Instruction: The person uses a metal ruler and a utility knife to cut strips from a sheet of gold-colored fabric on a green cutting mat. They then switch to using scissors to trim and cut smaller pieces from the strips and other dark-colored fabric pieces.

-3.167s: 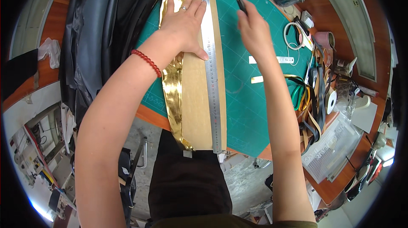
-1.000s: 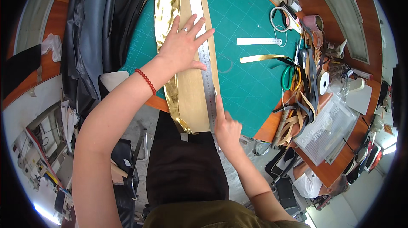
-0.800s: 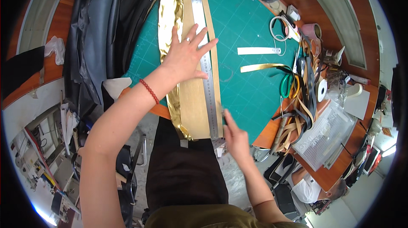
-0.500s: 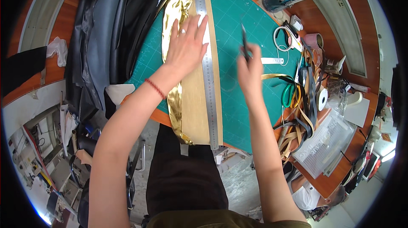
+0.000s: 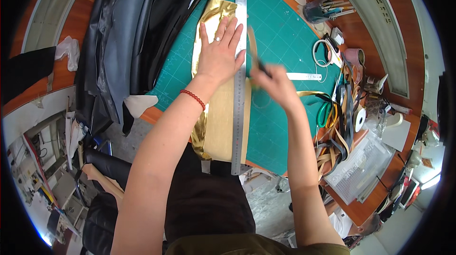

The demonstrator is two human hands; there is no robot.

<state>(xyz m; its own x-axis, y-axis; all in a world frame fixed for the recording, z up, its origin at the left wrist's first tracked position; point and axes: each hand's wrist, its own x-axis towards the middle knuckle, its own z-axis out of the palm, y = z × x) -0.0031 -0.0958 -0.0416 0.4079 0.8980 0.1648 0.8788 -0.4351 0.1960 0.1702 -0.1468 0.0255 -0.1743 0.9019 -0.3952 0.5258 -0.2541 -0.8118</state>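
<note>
Spread flat, my left hand [image 5: 216,55] presses on a long steel ruler [image 5: 237,131] and the sheet under it. The sheet shows a beige backing [image 5: 220,136], with its shiny gold face [image 5: 220,8] turned up along the left side and far end. My right hand [image 5: 279,85] is closed around a dark knife [image 5: 264,67], blurred by motion, close to the ruler's right edge. Beyond that hand, a narrow beige strip [image 5: 252,41] curls away from the ruler; nearer me the strip still lies alongside it. The blade tip is too blurred to make out.
A green cutting mat [image 5: 280,31] covers the table. Rolled black and grey leather [image 5: 128,41] lies at left. On the right are a short white ruler [image 5: 304,76], green-handled scissors [image 5: 324,114], leather strips [image 5: 339,150] and a pen holder [image 5: 313,11].
My right hand and knife have come left to the ruler's edge. A strip has parted from the sheet's far end. Sheet, ruler and left hand appear further right in view.
</note>
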